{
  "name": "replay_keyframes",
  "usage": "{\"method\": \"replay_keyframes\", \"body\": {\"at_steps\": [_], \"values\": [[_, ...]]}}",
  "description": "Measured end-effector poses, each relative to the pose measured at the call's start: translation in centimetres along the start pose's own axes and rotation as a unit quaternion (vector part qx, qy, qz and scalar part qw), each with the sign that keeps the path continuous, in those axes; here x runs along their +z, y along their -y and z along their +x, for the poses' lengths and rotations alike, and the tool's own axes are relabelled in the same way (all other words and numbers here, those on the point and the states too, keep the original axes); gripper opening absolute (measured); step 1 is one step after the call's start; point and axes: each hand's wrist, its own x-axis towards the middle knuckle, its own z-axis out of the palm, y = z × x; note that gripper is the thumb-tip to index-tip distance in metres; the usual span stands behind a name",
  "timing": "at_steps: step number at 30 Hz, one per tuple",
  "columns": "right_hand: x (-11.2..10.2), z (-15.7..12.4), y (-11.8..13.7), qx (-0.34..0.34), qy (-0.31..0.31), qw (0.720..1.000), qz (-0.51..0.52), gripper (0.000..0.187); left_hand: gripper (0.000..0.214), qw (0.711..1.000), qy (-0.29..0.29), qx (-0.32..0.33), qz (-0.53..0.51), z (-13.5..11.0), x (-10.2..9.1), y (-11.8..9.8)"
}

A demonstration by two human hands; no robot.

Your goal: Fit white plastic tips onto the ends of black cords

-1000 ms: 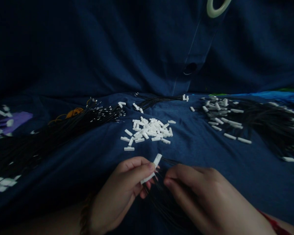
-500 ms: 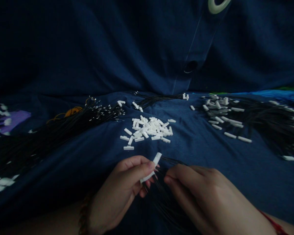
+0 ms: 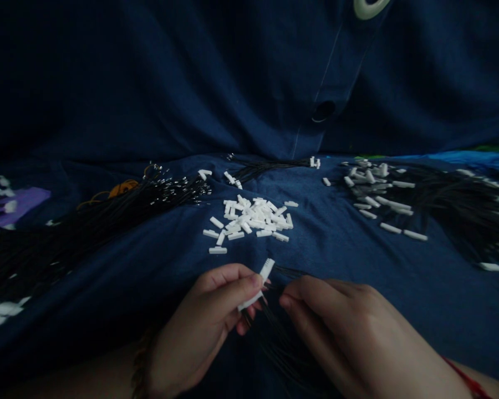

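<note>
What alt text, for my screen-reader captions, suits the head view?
The left hand pinches a white plastic piece while the right hand holds thin black wires, over dark blue cloth. A pile of small white plastic pieces lies ahead, between bundles of black wires.

Connectors (image 3: 249,217) piled on cloth (image 3: 399,310), w/ 2 cord bundles (image 3: 453,213) L & R.

This looks like a home rather than a workshop, as connectors (image 3: 253,217) and black wires (image 3: 441,210) lie in loose piles on rumpled navy bedding (image 3: 149,100), which has a dark button (image 3: 323,111) at its far side and a bright blue cloth (image 3: 453,158) just beyond it.
</note>
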Motion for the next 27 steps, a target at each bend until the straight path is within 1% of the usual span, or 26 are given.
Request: {"method": "replay_keyframes", "body": {"at_steps": [4,8,11,16,19,20,22,23,24,26,27], "values": [[0.2,0.0,0.0,-0.016,-0.013,1.0,-0.009,0.022,0.015,1.0,-0.005,-0.001,0.028,0.0,0.2,-0.1],[0.6,0.0,0.0,-0.037,-0.028,0.999,-0.02,0.019,0.017,0.996,-0.018,0.011,0.089,-0.1,0.3,-0.2],[1.1,0.2,-0.1,-0.052,-0.027,0.998,-0.017,0.018,0.017,0.991,-0.015,0.023,0.129,-0.2,0.2,-0.1],[1.7,0.4,0.0,-0.064,-0.052,0.997,0.008,0.019,0.017,0.988,-0.024,0.031,0.148,-0.1,0.2,0.2],[0.8,0.7,0.2,-0.071,-0.048,0.996,-0.029,0.017,0.017,0.988,-0.031,0.041,0.143,0.1,0.2,0.0],[0.2,0.7,0.3,-0.075,-0.058,0.994,-0.057,0.016,0.016,0.989,-0.035,0.046,0.136,0.2,0.2,-0.1],[-0.9,0.4,0.4,-0.093,-0.096,0.984,-0.121,0.013,0.015,0.991,-0.043,0.054,0.117,0.3,0.2,-0.4],[-1.3,0.1,0.4,-0.106,-0.12,0.976,-0.147,0.012,0.014,0.991,-0.048,0.057,0.107,0.4,0.1,-0.5],[-1.5,-0.3,0.3,-0.12,-0.126,0.971,-0.161,0.012,0.013,0.992,-0.052,0.061,0.1,0.4,0.1,-0.7],[-1.1,-1.5,0.1,-0.152,-0.097,0.972,-0.151,0.014,0.013,0.992,-0.058,0.066,0.092,0.5,0.0,-1.0],[-0.5,-2.2,0.0,-0.171,-0.057,0.975,-0.131,0.015,0.013,0.992,-0.059,0.068,0.089,0.5,-0.1,-1.1]]}}
